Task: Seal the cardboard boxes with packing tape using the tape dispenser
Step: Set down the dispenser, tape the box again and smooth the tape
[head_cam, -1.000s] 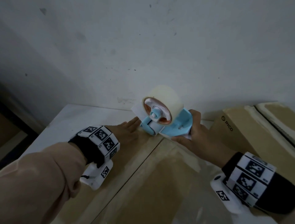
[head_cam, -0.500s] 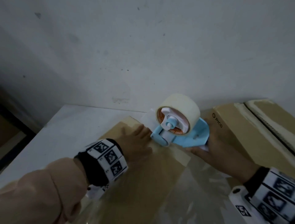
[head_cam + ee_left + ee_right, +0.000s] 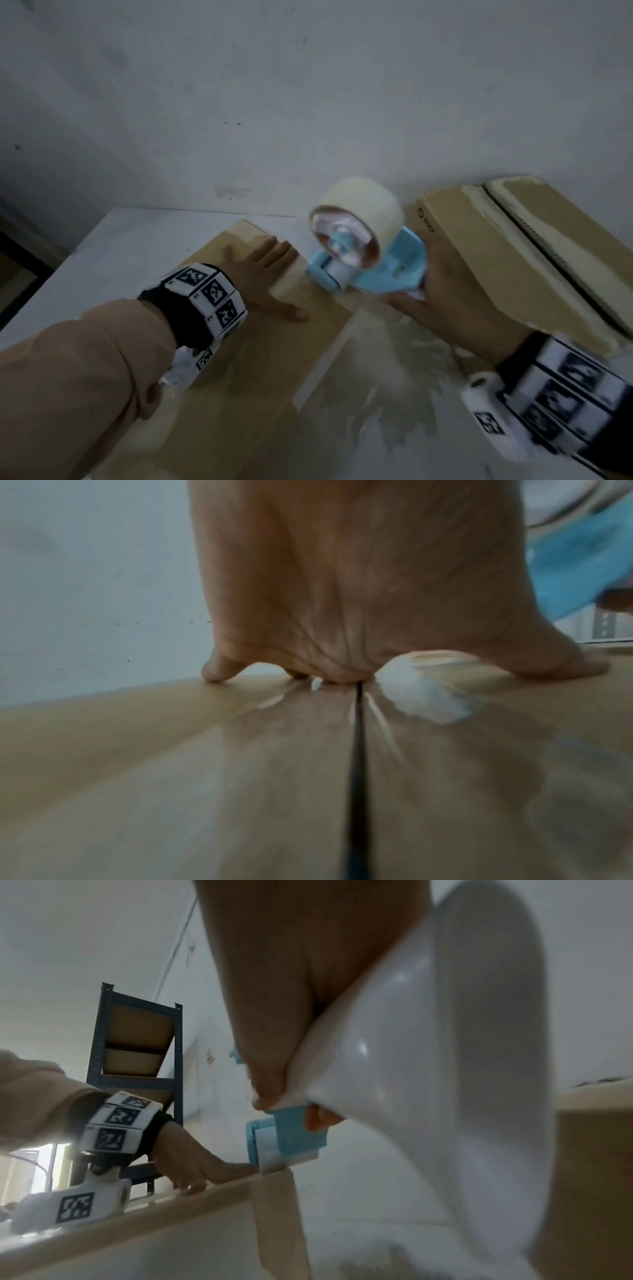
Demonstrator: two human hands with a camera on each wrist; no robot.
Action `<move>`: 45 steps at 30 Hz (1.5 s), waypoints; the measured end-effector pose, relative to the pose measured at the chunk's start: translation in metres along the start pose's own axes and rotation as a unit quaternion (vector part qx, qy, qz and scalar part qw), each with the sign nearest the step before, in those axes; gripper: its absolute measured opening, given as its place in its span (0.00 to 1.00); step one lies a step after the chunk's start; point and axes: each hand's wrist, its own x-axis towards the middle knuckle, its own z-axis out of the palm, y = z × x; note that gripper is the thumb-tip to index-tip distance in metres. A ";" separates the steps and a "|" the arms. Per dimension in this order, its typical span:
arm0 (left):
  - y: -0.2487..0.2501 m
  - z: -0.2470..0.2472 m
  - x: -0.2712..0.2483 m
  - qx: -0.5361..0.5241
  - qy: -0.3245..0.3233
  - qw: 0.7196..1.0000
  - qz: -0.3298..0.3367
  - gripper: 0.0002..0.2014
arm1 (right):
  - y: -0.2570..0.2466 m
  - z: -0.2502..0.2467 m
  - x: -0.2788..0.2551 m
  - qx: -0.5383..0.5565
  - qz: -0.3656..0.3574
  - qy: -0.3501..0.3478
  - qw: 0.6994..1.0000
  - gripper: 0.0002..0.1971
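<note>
A brown cardboard box [image 3: 239,370] lies in front of me, its top glossy with tape over the seam [image 3: 356,750]. My left hand [image 3: 263,274] lies flat on the box's far end, fingers straight and thumb spread, palm [image 3: 342,588] on the seam. Just right of those fingers is the blue tape dispenser [image 3: 376,270] with its pale roll [image 3: 363,212]. Its roller end [image 3: 274,1150] meets the box's top edge. My right hand [image 3: 442,291] grips the dispenser's white handle [image 3: 445,1069] from behind. A strip of tape [image 3: 277,1218] runs down the box's side.
A second cardboard box [image 3: 513,260] with a taped seam lies right of the dispenser, close to my right hand. Both boxes sit on a white table [image 3: 120,246] against a grey wall. A dark metal shelf rack [image 3: 137,1056] stands off to the left.
The dispenser and my right hand have moved from the box's far corner toward me and to the right. My left hand has stayed flat on the box, thumb now spread.
</note>
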 end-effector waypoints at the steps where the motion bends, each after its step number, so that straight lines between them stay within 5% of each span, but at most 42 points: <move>1: -0.001 0.000 0.002 -0.002 -0.005 1.000 0.005 0.67 | 0.001 -0.009 -0.015 0.020 -0.004 0.017 1.000 0.15; 7: -0.003 0.003 0.005 -0.008 0.006 1.000 0.004 0.72 | 0.034 -0.020 -0.080 0.058 0.052 0.049 0.996 0.24; 11: 0.001 0.001 0.002 -0.009 0.014 1.000 -0.009 0.65 | 0.026 -0.025 -0.084 0.051 0.042 0.041 0.997 0.25; 15: 0.002 -0.002 -0.002 -0.017 0.008 1.000 -0.005 0.72 | 0.015 -0.029 -0.088 0.032 0.045 0.029 0.998 0.27; 21: 0.027 -0.001 -0.007 -0.035 0.028 0.998 -0.044 0.66 | 0.018 -0.022 -0.082 0.032 0.039 0.030 0.998 0.28; 25: 0.065 0.003 -0.013 0.020 -0.002 0.999 0.025 0.61 | 0.018 -0.017 -0.085 0.037 0.053 0.040 0.997 0.27; 37: 0.064 0.006 -0.005 0.073 -0.011 0.997 0.020 0.60 | 0.012 -0.026 -0.096 0.033 0.044 0.047 0.997 0.40; 45: 0.063 0.006 -0.006 0.067 -0.010 0.997 0.034 0.58 | 0.020 -0.026 -0.094 -0.088 0.009 0.036 0.995 0.24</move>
